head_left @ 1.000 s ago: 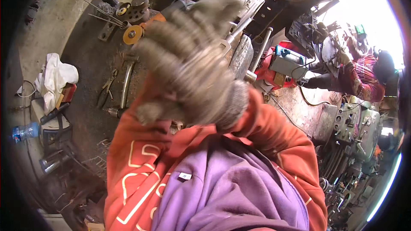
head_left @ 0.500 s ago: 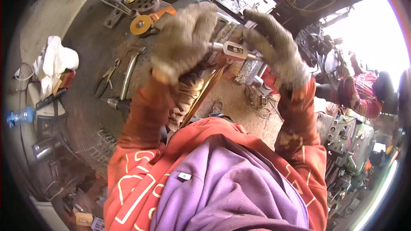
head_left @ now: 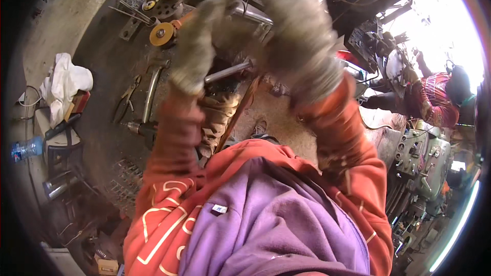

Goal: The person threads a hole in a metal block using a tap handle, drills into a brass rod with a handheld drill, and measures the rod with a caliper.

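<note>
Both gloved hands, left hand (head_left: 202,46) and right hand (head_left: 296,36), have risen, seemingly gripping a metal rod (head_left: 227,71).

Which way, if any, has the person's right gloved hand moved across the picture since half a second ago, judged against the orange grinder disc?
Yes. The right gloved hand has shifted leftward and up, closer to the orange grinder disc, and now nearly meets the left gloved hand.

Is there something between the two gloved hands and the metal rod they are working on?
Nothing visible stands between them. The left hand and the right hand, both in grey work gloves, are at the metal rod, which shows in the gap between them. How each hand grips it is hidden by the gloves.
</note>
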